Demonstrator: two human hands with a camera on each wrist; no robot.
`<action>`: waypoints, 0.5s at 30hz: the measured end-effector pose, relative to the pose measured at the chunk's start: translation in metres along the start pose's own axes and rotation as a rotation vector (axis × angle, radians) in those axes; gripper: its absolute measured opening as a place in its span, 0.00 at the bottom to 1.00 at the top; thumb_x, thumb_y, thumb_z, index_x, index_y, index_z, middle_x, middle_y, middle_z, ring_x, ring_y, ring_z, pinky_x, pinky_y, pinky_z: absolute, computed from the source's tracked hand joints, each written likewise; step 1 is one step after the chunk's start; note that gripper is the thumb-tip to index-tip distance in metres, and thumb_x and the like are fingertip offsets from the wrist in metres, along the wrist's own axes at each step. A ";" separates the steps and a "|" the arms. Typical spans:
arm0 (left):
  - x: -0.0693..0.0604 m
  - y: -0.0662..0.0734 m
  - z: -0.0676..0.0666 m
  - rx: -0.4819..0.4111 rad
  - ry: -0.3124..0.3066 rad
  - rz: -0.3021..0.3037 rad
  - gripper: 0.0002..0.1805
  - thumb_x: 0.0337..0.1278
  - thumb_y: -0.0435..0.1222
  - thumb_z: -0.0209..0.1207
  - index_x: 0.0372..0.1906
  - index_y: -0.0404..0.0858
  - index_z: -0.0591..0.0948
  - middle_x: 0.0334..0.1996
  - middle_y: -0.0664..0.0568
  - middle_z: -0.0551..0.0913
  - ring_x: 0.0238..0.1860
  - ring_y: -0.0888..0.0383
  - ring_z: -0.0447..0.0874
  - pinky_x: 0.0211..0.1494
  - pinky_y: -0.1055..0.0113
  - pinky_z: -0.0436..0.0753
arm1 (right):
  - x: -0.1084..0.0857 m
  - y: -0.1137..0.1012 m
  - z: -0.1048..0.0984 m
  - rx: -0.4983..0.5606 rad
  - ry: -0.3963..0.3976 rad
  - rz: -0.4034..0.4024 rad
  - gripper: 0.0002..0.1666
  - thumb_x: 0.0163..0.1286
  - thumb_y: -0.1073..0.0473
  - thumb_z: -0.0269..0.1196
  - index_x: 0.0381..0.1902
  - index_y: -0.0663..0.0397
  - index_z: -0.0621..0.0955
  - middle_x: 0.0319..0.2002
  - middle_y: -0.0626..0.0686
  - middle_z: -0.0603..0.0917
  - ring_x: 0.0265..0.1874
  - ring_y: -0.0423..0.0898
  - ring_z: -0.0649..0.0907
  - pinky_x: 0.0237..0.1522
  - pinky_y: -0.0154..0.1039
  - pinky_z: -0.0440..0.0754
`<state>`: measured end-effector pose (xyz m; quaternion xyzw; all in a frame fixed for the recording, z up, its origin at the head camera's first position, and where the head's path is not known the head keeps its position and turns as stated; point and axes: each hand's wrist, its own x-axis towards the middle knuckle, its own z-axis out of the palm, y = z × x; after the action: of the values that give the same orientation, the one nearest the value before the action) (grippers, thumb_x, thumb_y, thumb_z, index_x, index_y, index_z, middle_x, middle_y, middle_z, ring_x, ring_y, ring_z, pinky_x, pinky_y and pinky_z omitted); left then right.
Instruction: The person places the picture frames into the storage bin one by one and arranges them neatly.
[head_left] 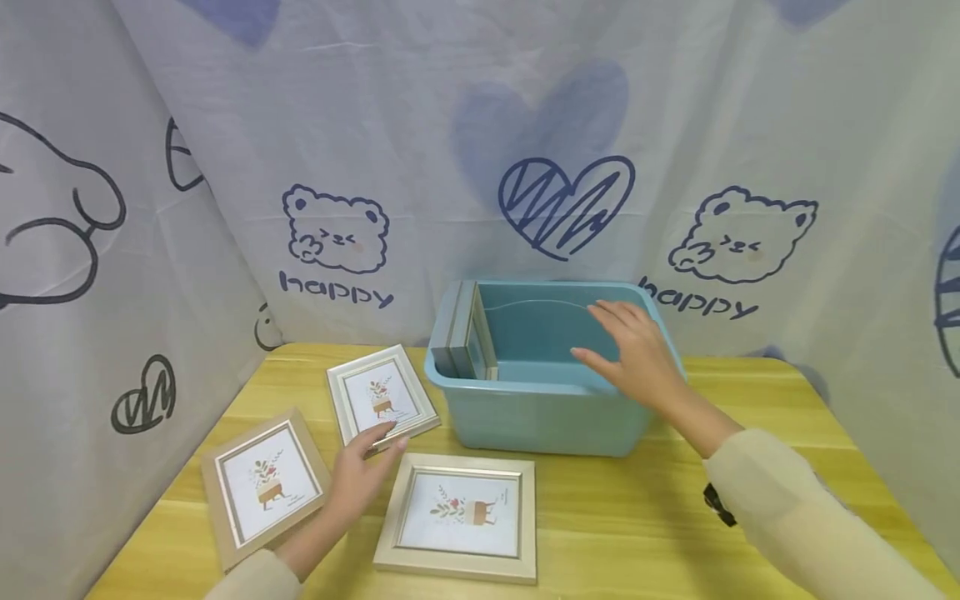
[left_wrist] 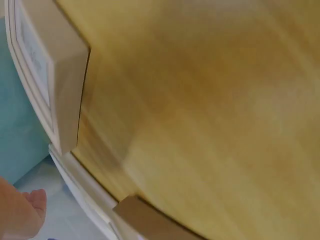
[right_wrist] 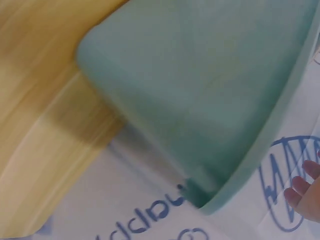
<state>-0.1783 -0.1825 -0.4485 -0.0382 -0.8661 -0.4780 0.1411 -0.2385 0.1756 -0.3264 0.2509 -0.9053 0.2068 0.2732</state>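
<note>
A yellow wood-grain table (head_left: 615, 525) spreads from the near edge of view back to a white cloth (head_left: 435, 150) printed with blue hearts, bears and "happy", hung behind and at the sides. Nearest on it lies a pale gold rectangular picture frame (head_left: 453, 517), face up, to the right of the left hand (head_left: 358, 477); a tan picture frame (head_left: 266, 485) lies to that hand's left. The hand's thumb and fingers are slightly parted, with nothing in their hold, over the near edge of a silvery-white picture frame (head_left: 382, 396); whether they touch it I cannot tell. Just beyond stands a light blue plastic tub (head_left: 547, 417), with picture frames (head_left: 463, 333) upright at its left end. Over its right side the right hand (head_left: 639, 357) is spread wide and holds nothing. The upright frames' pictures are hidden, and their exact number is unclear. A dark object (head_left: 720, 505) under the right cream sleeve (head_left: 810, 517) is partly covered. Both wrist views are blurred, each cutting off its hand at the edge.
</note>
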 end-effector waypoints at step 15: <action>-0.035 -0.014 0.016 -0.007 0.031 -0.141 0.25 0.53 0.35 0.62 0.52 0.22 0.74 0.46 0.30 0.79 0.39 0.45 0.83 0.39 0.71 0.84 | -0.034 0.036 -0.019 0.053 -0.283 0.275 0.45 0.60 0.42 0.62 0.64 0.69 0.65 0.66 0.69 0.63 0.66 0.68 0.59 0.64 0.66 0.57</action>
<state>-0.1507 -0.1745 -0.4779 0.0298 -0.8628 -0.4901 0.1202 -0.2272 0.2254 -0.3410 0.1587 -0.9546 0.2287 0.1060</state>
